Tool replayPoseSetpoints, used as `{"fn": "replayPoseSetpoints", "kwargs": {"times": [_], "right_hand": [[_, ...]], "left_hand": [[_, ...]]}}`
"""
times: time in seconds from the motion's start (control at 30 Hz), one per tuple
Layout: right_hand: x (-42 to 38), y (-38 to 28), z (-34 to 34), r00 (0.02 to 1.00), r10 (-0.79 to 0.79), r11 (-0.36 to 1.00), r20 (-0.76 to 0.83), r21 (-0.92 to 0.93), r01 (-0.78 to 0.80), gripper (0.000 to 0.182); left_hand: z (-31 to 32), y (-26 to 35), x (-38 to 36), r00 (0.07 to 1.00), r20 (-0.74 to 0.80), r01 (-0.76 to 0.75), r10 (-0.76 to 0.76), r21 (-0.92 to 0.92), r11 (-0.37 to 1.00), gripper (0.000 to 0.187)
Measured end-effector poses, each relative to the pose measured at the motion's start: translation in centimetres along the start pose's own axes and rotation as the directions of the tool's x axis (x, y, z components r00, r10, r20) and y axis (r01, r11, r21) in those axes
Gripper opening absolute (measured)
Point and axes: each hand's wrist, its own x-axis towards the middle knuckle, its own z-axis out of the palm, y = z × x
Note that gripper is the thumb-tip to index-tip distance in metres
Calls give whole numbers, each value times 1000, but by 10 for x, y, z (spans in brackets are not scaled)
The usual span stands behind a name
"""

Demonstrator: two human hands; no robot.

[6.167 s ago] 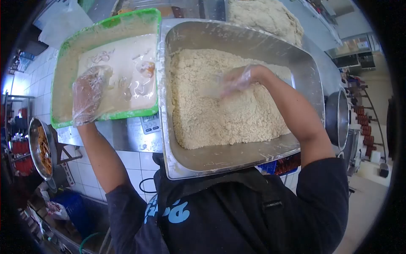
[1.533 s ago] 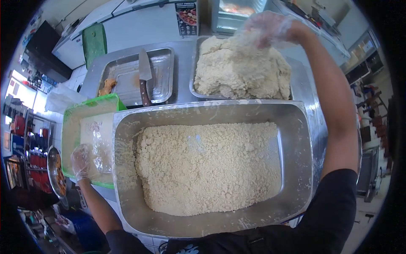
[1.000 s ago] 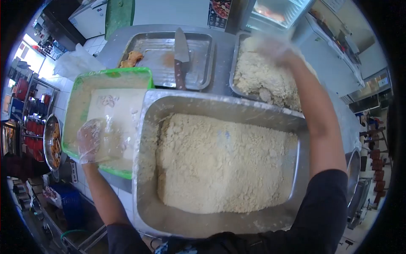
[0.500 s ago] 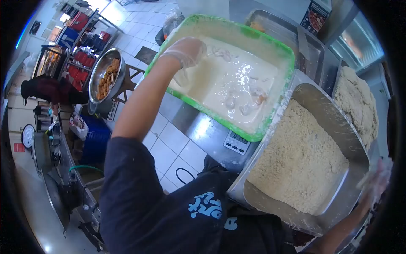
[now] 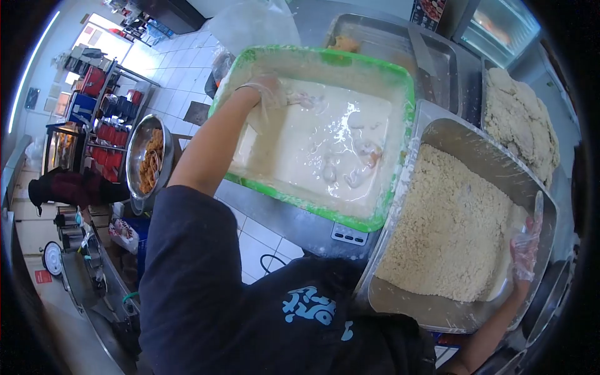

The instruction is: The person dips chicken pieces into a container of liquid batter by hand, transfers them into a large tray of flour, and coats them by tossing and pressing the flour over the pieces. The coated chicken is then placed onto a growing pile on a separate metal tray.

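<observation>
My left hand [image 5: 267, 87], in a clear plastic glove, reaches into the green-rimmed tub [image 5: 300, 209] of white batter [image 5: 294, 137]. Its fingers point down beside a pale raw meat piece [image 5: 306, 100] at the batter's surface; the fingertips are partly hidden. More coated pieces [image 5: 370, 153] poke out of the batter on the tub's right side. My right hand [image 5: 527, 247], gloved and dusted with flour, is inside the metal bin [image 5: 431, 315] at its right end. Its fingers are stretched out, at the edge of the crumbly flour [image 5: 450, 225].
Behind the bin a tray holds a heap of floury mix [image 5: 522, 122]. A metal tray [image 5: 381, 40] lies beyond the tub, and a small scale [image 5: 349, 235] sits at its near side. On the left, a steel bowl [image 5: 134, 156] contains fried pieces; a person [image 5: 78, 187] stands farther off.
My right hand has come in from beyond the bin's right rim to the flour inside it. My left hand stays in the tub, slightly nearer the meat piece. The whole view has shifted.
</observation>
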Motion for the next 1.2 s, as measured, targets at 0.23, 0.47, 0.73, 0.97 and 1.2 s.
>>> {"fn": "replayPoseSetpoints", "kwargs": {"times": [0.23, 0.47, 0.73, 0.97, 1.2], "right_hand": [[-1, 37, -41, 998, -60, 735, 27, -675, 62, 91], [3, 0, -1, 976, -129, 749, 173, -629, 210, 89], [-5, -1, -10, 976, -143, 800, 164, -561, 212, 81], [-7, 17, -29, 980, -110, 753, 163, -630, 189, 80], [-4, 6, -17, 971, -116, 735, 208, -640, 225, 80]], "left_hand": [[-77, 3, -49, 979, -42, -203, 199, -213, 956, 28], [-86, 10, -58, 943, -302, -137, 138, 22, 990, 35], [-44, 57, -45, 958, 121, 269, -261, -53, 962, 49], [-28, 16, -35, 993, 99, 80, -66, -148, 986, 43], [-98, 58, -77, 975, -213, -62, 59, -9, 998, 31]]}}
